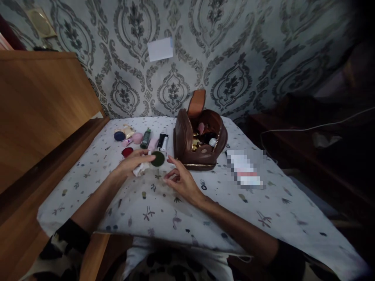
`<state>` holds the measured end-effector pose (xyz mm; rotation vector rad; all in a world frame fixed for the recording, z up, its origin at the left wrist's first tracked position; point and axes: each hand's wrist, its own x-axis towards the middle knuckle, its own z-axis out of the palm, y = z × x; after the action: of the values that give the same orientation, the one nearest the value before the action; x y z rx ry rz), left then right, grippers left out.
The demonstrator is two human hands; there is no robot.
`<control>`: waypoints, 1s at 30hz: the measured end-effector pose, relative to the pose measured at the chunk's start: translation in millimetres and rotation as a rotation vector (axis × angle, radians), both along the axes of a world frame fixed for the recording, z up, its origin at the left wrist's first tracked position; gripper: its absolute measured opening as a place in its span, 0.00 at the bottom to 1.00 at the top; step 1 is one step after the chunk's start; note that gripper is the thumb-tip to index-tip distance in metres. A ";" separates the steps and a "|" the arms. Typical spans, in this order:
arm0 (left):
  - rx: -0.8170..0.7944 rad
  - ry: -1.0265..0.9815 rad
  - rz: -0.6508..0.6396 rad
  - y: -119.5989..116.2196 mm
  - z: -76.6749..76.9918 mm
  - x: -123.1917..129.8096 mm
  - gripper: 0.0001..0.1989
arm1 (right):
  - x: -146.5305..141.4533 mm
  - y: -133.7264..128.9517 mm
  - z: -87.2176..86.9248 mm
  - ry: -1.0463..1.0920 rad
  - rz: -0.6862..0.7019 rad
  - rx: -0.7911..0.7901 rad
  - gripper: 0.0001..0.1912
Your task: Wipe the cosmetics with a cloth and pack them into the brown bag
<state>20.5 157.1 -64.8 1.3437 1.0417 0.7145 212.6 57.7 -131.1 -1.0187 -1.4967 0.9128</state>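
Observation:
My left hand (132,160) is closed on a round dark green disc (158,159), held over the cloth with a crumpled white tissue (141,169) below the fingers. Just right of the disc, my right hand (181,180) has its fingers apart and holds nothing. A round red item (127,152) lies beside my left hand. Behind the hands are a green bottle (145,138), a pink round item (137,137), a black tube (161,141) and a white tube (165,143). To their right stands an unzipped brown bag (184,136) with small items inside.
A patterned white cloth (205,222) covers the table. At its back left lie a dark blue round item (119,135) and a beige item (128,130). A blurred-out flat object (245,171) lies right of the bag. A wooden panel (43,113) borders the left side.

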 end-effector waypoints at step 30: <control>0.265 -0.132 -0.130 -61.1 -35.3 42.1 0.23 | -9.2 -9.2 -3.2 0.699 0.225 -0.418 0.27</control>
<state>62.7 96.0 -100.1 1.5537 0.7660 0.8531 203.4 48.5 -134.3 -0.7006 -0.8492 1.5937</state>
